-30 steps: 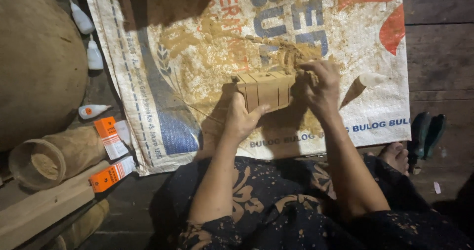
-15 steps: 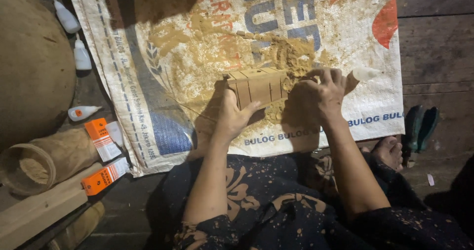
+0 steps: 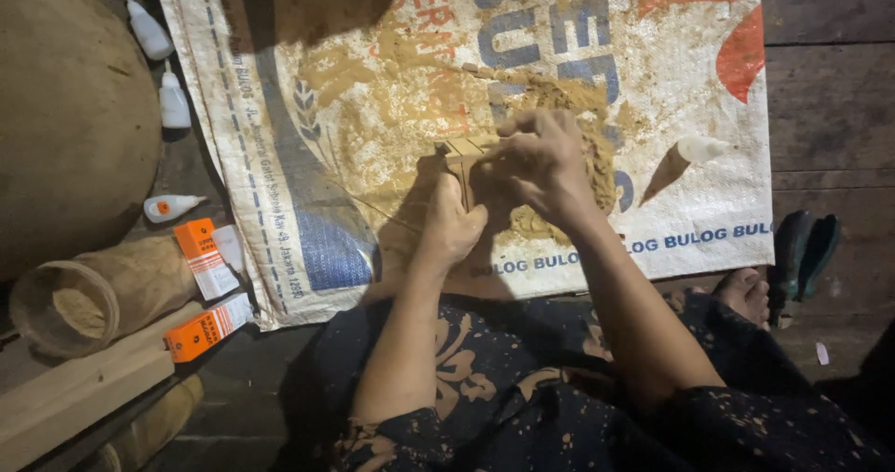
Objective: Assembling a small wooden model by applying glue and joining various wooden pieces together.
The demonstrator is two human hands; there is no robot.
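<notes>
L hand (image 3: pixel 454 222) & R hand (image 3: pixel 539 160) both grip a small wooden block (image 3: pixel 461 150), held just above a woven sack (image 3: pixel 373 109) spread on the floor; block mostly hidden, prob. box-shaped. Sawdust pile (image 3: pixel 597 155) beside R hand. White glue bottle (image 3: pixel 701 148) lies further right. Orange boxes (image 3: pixel 200 248) off left.

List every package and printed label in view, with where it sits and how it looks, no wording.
Printed sack: spread flat on the floor under both hands; white woven, blue lettering, orange-red patch, sawdust-stained.
Upper orange box: left of the sack; small carton, orange and white.
Lower orange box: below it, on a plank; long, orange with white end.
Small bottles: left edge; white, pointed caps, no readable labels.
</notes>
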